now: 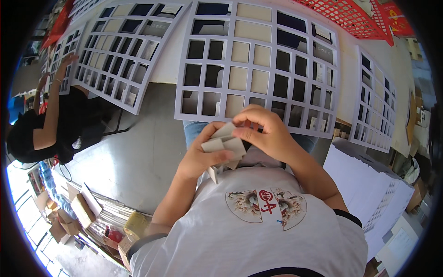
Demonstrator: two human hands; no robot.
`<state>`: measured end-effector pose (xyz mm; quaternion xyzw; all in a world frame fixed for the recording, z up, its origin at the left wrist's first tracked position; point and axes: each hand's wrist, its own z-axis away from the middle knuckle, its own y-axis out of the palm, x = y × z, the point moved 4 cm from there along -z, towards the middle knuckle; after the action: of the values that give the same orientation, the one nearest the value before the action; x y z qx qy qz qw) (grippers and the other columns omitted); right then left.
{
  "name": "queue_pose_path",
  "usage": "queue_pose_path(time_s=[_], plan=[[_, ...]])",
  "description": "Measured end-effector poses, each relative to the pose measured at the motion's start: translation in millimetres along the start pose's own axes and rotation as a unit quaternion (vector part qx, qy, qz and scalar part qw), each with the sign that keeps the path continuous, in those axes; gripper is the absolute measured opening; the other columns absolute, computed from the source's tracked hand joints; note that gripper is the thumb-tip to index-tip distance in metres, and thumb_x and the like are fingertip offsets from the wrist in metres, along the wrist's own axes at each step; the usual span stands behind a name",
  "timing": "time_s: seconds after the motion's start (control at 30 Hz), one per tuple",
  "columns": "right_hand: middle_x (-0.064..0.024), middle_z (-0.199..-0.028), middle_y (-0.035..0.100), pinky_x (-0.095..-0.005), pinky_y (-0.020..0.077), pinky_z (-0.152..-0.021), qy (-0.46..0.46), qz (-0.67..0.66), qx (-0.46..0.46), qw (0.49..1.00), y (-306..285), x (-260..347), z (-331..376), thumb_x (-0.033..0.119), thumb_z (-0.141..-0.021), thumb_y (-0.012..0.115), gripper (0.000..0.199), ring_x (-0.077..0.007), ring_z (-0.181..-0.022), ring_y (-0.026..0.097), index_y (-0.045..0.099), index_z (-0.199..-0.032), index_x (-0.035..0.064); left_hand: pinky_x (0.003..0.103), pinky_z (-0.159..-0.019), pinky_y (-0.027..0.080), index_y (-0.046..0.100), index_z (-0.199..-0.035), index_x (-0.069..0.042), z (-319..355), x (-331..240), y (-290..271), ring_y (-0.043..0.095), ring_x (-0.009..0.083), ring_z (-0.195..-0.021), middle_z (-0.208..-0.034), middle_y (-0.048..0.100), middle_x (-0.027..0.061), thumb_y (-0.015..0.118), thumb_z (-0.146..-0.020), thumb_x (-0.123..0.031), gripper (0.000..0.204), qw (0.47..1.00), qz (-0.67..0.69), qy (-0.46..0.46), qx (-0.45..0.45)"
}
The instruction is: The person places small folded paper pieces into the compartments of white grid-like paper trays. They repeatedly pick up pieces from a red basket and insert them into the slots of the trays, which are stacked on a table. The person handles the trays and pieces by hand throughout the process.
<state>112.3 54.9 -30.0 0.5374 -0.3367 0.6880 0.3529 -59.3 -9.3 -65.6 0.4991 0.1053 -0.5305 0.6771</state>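
My left hand (206, 156) is closed around a loose bunch of cream rectangular sample pieces (224, 147), fanned at different angles above my lap. From the right, my right hand (261, 127) pinches the upper corner of one piece between thumb and fingers. Just beyond both hands lies a white grid board (224, 92) with rectangular openings. One column of its openings shows cream pieces (238, 79); others show black, dark blue and grey. Near my right hand, a lower opening in the cream column looks grey.
More grid boards lie left (147, 68) and right (356, 98) on the white table (164, 69). A red plastic basket (344, 18) stands at the far right. A co-worker (50, 124) sits left, reaching over another board. Cardboard boxes (64, 220) are on the floor, lower left.
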Motion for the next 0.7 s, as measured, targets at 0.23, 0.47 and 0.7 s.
queue_pose_path(time_s=[0.23, 0.47, 0.7], plan=[[-0.0098, -0.089, 0.062, -0.0300, 0.0489, -0.066, -0.162, 0.179, -0.224, 0.944, -38, 13, 5, -0.006, -0.085, 0.064, 0.019, -0.0198, -0.074, 0.060, 0.066, -0.102, 0.0019, 0.029, -0.087, 0.050, 0.054, -0.121, -0.004, -16, 7, 14, 0.059, 0.0121, -0.099, -0.110, 0.060, 0.0033, 0.079, -0.078, -0.005, 0.050, 0.995, -0.058, -0.078, 0.025], [-0.0104, -0.089, 0.063, -0.0314, 0.0493, -0.067, -0.099, 0.148, -0.189, 0.966, -52, 7, 6, -0.008, -0.086, 0.060, 0.019, -0.0210, -0.076, 0.063, 0.064, -0.102, 0.0016, 0.038, -0.088, 0.056, 0.055, -0.118, -0.005, -17, 19, 4, 0.068, 0.0259, -0.102, -0.114, 0.066, 0.0175, 0.083, -0.072, -0.005, 0.055, 0.998, -0.015, -0.038, 0.046], [-0.0110, -0.091, 0.062, -0.0341, 0.0499, -0.066, -0.119, 0.175, -0.195, 0.958, -49, -8, 2, -0.008, -0.084, 0.062, 0.015, -0.0259, -0.078, 0.064, 0.062, -0.095, 0.0017, 0.042, -0.084, 0.059, 0.057, -0.119, -0.007, -18, 24, 0, 0.070, 0.0304, -0.099, -0.103, 0.070, 0.0181, 0.086, -0.069, -0.010, 0.057, 0.999, 0.044, 0.027, 0.011]])
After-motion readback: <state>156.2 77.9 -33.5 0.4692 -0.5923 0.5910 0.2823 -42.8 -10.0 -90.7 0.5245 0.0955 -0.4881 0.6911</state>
